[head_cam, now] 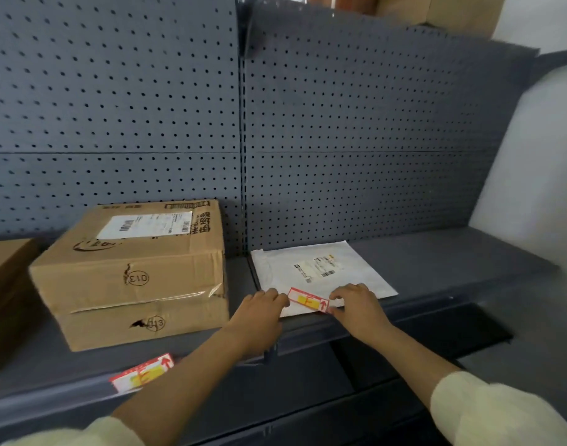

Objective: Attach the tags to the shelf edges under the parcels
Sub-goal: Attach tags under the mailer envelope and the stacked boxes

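Grey pegboard shelf (452, 252) | left hand (259, 312), right hand (356, 309) each pinch one end of tag (309, 300) over white mailer (308, 268) | step: positioning | next: press onto shelf edge (420, 305) just below grip

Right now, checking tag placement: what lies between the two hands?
The red-and-yellow tag, held at its ends by left hand and right hand; head view.

A pale cream left sleeve (79, 435) and matching right sleeve (501, 416) end mid-forearm.
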`<state>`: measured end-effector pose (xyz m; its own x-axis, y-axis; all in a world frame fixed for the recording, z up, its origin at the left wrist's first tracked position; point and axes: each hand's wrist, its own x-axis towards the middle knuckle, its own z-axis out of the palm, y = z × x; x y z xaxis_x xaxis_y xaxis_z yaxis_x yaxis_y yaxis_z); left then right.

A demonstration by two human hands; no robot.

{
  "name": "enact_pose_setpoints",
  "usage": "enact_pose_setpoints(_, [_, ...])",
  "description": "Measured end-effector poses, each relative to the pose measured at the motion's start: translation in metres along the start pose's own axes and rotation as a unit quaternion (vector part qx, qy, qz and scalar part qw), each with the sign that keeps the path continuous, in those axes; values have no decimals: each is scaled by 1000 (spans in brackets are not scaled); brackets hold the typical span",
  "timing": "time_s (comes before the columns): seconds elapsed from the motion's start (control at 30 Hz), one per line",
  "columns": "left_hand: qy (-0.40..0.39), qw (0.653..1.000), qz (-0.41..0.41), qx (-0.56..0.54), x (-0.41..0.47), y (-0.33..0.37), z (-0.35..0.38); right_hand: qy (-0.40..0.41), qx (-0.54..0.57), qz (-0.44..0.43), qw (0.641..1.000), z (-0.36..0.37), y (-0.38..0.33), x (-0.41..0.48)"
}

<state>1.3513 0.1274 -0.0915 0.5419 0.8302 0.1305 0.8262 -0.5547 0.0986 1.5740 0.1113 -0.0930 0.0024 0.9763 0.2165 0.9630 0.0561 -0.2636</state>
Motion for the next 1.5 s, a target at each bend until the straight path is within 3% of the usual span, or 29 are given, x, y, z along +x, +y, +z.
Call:
enact_pose_setpoints(0.33, [-19, 998, -66, 14, -1, 1, 15, -93, 2, -33, 995, 33, -15, 54])
enact_pose_setpoints(0.6, [3, 998, -57, -2, 4, 1, 6, -46, 55, -86, 994, -1, -14, 64])
enact_pose_setpoints(0.7, [-5, 1000, -15, 5, 9, 18, 1, -65, 9, -149, 987, -27, -3, 58])
enact_pose_setpoints(0.83, [-58, 997, 28, 42, 10, 44, 9, -103, -30, -152, 982, -50, 10, 37])
enact_pose_setpoints(1.23, [-88, 995, -9, 38, 7, 70, 29, -96, -65, -105, 988, -41, 21, 0])
enact_pose_setpoints(1.5, [-91, 996, 5, 19, 2, 70, 31, -82, -142, -148, 975, -21, 11, 1])
